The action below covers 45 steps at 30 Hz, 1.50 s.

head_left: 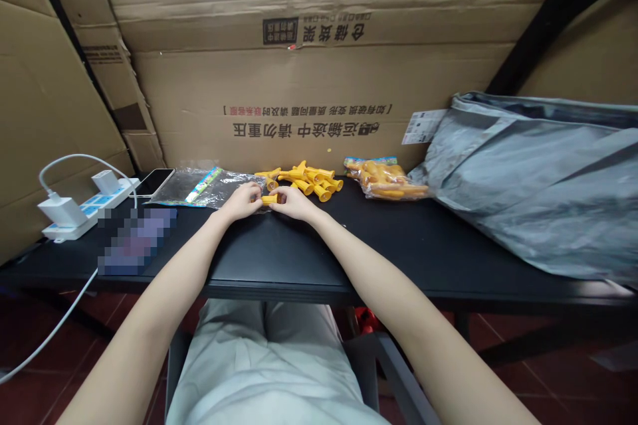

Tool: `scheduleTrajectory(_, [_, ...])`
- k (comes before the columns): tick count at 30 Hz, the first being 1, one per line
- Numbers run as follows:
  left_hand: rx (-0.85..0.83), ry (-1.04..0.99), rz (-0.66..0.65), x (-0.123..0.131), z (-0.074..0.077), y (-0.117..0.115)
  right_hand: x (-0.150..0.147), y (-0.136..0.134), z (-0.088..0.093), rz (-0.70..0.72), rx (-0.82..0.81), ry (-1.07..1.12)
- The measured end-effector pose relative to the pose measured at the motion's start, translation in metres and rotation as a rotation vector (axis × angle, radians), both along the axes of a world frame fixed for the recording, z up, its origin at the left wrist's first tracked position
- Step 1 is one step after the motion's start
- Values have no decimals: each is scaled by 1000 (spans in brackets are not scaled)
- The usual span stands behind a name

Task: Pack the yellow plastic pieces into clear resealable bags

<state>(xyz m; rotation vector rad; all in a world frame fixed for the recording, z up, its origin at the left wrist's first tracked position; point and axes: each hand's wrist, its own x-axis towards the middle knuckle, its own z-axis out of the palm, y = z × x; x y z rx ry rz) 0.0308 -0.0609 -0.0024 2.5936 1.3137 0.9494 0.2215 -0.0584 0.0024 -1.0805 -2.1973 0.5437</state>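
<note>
A small yellow plastic piece (270, 199), shaped like a toy horn with a flared end, lies sideways between my two hands. My left hand (243, 202) has its fingers closed at the piece's left end. At the other end, my right hand (296, 203) pinches it, and part of the piece is hidden by the fingers. Just behind the hands is a loose pile of the same yellow pieces (314, 179). A clear plastic bag (174, 190) with a colourful printed strip lies flat beside my left hand, its right end partly covered by that hand.
On the right lie a filled bag of yellow pieces (381, 179) and a large grey fabric bag (538, 192). To the left are a phone (154, 182), a white power strip (94, 209) with chargers, and a blurred dark-blue object (137, 242). Cardboard (299, 80) walls the black table's back.
</note>
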Motion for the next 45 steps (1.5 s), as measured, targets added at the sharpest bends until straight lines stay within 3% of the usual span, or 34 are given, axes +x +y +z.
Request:
scheduleTrajectory(3, [-34,-1,30,1,3,-2,0,-2,2,-8,-48,-44])
scheduleTrajectory(5, [-50,-7,129,1,7,-4,0,-5,4,5,-93,-100])
scheduleTrajectory(9, [-57,-82,568,-8,15,-7,-1,-9,7,-6,-130,-193])
scheduleTrajectory(12, [-78,-177,895,-24,19,-7,-2,-9,6,-29,-35,-217])
scheduleTrajectory(15, [-142,-249,1110,-46,19,-5,-2,-6,3,-26,85,-223])
scheduleTrajectory(17, [-240,-264,1168,-59,18,-3,-2,-5,2,-22,137,-223])
scheduleTrajectory(21, [-383,-264,1142,-75,15,3,-4,-8,3,-7,151,-219])
scheduleTrajectory(24, [-343,-294,1075,-78,14,7,-6,-13,7,-24,97,-227])
scheduleTrajectory(31, [-274,-534,872,-79,11,15,-5,-20,20,-104,291,-318])
scheduleTrajectory(38, [-499,-862,684,-62,21,9,-4,-17,16,-39,88,-113])
scheduleTrajectory(42, [-580,-883,655,-58,23,6,-2,-7,10,-78,-15,113])
scheduleTrajectory(45, [-597,-896,624,-57,23,5,0,-2,7,-51,-84,150])
